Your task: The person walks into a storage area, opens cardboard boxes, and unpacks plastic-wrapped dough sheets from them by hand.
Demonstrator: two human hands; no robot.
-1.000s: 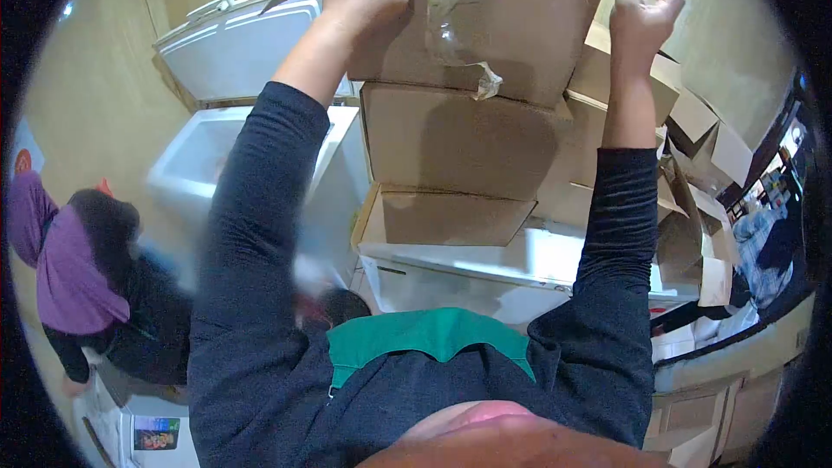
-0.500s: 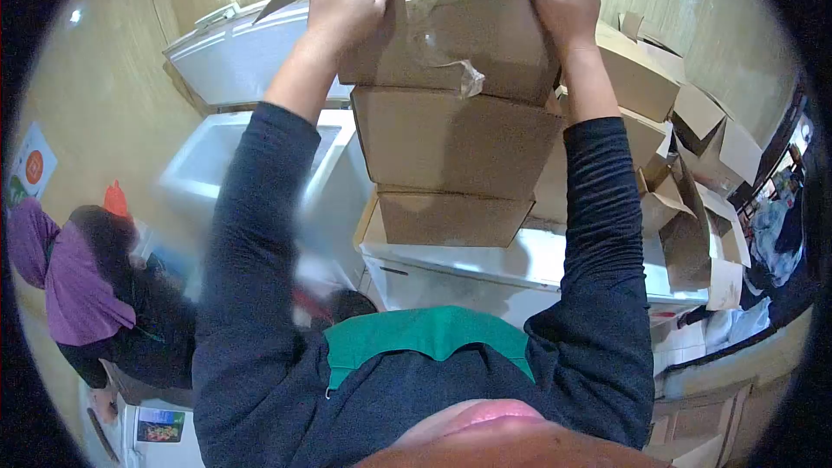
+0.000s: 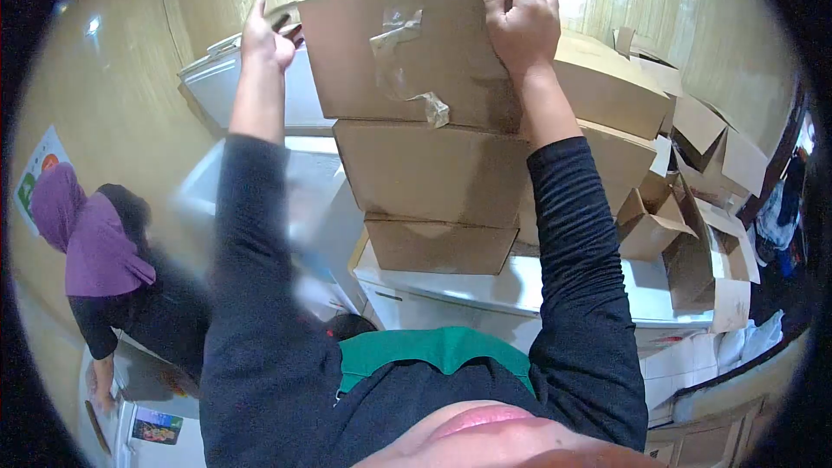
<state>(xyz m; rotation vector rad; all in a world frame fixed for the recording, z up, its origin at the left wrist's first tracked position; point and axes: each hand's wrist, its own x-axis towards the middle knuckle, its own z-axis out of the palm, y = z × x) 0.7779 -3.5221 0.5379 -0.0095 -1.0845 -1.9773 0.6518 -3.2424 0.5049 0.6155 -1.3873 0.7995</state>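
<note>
A brown cardboard box with peeling clear tape on its front tops a stack in front of me. My right hand is closed over its upper right edge, fingers curled at the rim. Just off the upper left corner is my left hand, open with thumb and fingers apart; whether a fingertip touches the flap there I cannot tell. Under the top box lie a second cardboard box and a smaller-looking lower one. The inside of the top box is hidden.
The stack stands on a white chest freezer. Another freezer at the left has its lid raised. More boxes and open cartons crowd the right. At far left a person in a purple head covering bends over.
My left hand has come off the top box's front and moved left, fingers spreading. My right hand still grips the rim. The view has shifted, and the person at left has moved.
</note>
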